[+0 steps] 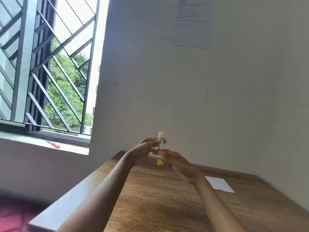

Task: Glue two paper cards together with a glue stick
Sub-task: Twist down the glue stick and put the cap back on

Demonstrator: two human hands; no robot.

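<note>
— What do the fingers show, at the centre of the frame?

— The left hand (145, 148) curls its fingers and thumb round the middle of the glue stick (160, 143), holding it upright above the far edge of the table (150, 195). The right hand (175, 162), just below and to the right, pinches the stick's yellow base between fingertips; its lower fingers are loosely curled.

— And the stick itself?

— Uncapped. A white tip stands at the top, above a yellow band, a white label and a pink ring, with the yellow base lowest. It is held clear of the tabletop, just in front of the pale wall.

— Where is the cap?

— The yellow cap (159, 162) stands on the wood directly below the stick, just beside the right hand's lower fingers. Whether they touch it cannot be told.

— The paper?

— One white card (219, 184) lies flat at centre right of the frame, near the table's right edge, well apart from both hands. A second card cannot be made out.

— Beyond the table?

— Both bare forearms reach in from the bottom edge. A printed sheet (194, 22) hangs on the wall at upper right. At left, a barred window (50, 64) opens onto green trees, and a red object (53, 144) lies on its sill.
</note>
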